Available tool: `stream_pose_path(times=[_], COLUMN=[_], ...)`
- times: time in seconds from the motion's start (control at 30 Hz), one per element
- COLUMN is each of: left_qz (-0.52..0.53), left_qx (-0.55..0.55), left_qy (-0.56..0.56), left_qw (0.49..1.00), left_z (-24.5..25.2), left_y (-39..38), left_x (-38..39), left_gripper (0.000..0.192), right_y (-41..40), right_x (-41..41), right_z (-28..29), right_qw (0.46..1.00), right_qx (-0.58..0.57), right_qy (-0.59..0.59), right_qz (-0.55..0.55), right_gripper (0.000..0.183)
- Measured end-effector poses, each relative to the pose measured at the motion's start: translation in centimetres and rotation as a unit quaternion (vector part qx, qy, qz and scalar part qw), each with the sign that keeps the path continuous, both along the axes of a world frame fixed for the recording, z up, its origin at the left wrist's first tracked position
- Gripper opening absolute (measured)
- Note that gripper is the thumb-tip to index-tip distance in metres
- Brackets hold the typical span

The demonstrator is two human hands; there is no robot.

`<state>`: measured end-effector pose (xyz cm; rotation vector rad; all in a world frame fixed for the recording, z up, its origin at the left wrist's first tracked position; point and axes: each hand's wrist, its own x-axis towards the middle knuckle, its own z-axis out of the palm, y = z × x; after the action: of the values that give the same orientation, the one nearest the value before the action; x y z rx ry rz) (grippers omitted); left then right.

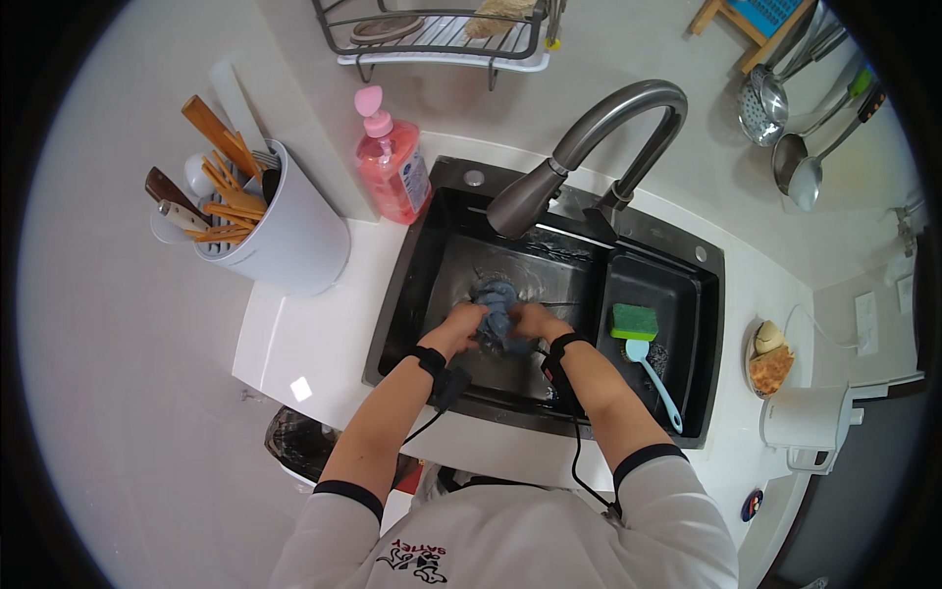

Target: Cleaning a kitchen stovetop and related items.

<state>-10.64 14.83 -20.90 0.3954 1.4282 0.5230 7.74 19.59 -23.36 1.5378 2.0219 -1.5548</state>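
A wet, crumpled blue cloth [497,305] lies low in the left basin of the black double sink [423,294], with rippling water around it. From the left, my left hand [465,324] grips the cloth's edge, fingers curled and slightly blurred. On the opposite side my right hand [539,322] holds it too; some fingertips are hidden by the cloth and water. Above the basin, the head of the dark pull-down faucet [524,199] hangs behind my hands. Both wrists wear black straps with cables.
The right basin holds a green sponge [634,322], a light-blue brush [659,386] and a dark scourer. A pink soap bottle [394,173] and a white utensil holder [305,228] stand left. At right are a plate of food [770,361] and a white appliance [806,423].
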Motion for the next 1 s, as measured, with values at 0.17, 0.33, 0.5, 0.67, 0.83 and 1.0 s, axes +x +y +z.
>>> stream_pose_path(times=[0.17, 0.33, 0.5, 0.67, 0.83, 1.0], left_qz=[0.021, 0.067, 0.262, 0.188, 0.210, 0.224], left_qx=[-0.043, -0.036, -0.046, 0.049, 0.109, 0.063], left_qy=[-0.015, -0.055, -0.204, -0.172, -0.172, -0.132], left_qw=[0.999, 0.996, 0.942, 0.966, 0.956, 0.964], left_z=[-1.6, -0.4, -3.8, -0.7, -0.6, -0.8], left_y=[0.6, 0.6, 0.8, 0.5, -0.5, -0.5], left_x=[3.1, 4.5, 1.2, 4.3, 2.5, 1.0], left_gripper=[0.061, 0.045, 0.029, 0.021, 0.024, 0.036], right_y=[-1.1, -1.8, -2.4, -0.8, 1.5, 2.6], right_x=[-0.7, -2.2, -4.7, -1.2, -0.1, 1.5], right_z=[-2.3, -3.5, 2.1, 1.5, 3.0, 2.6], right_qw=[0.986, 0.917, 0.872, 0.948, 0.947, 0.948], right_qx=[0.119, -0.190, -0.204, 0.267, 0.283, 0.184], right_qy=[-0.112, 0.192, 0.299, 0.036, -0.082, -0.235], right_qz=[-0.022, -0.293, -0.329, -0.168, -0.131, -0.105], right_gripper=[0.046, 0.038, 0.023, 0.025, 0.019, 0.027])
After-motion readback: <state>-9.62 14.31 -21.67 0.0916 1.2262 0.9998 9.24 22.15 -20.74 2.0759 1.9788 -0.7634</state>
